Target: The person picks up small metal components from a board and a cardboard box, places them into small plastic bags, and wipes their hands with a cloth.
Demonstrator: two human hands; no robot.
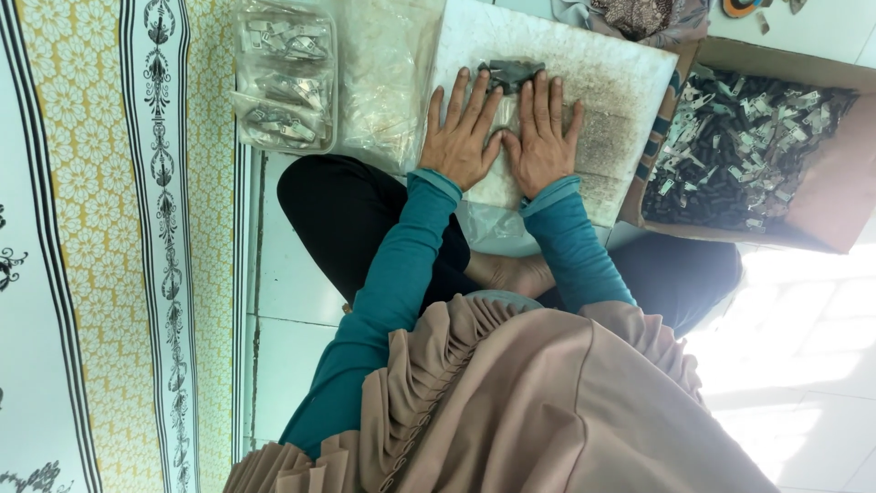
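Note:
Both my hands lie flat, palms down, side by side on a worn white board on the floor in front of me. My left hand and my right hand have their fingers spread, holding nothing. Just beyond the fingertips sits a small pile of dark grey metal parts, touched by the tips of both hands. Teal sleeves cover my arms.
A cardboard box at the right holds several black and silver small parts. Clear plastic bags with metal pieces lie at the upper left. A patterned yellow mat runs along the left. My crossed legs sit under the board.

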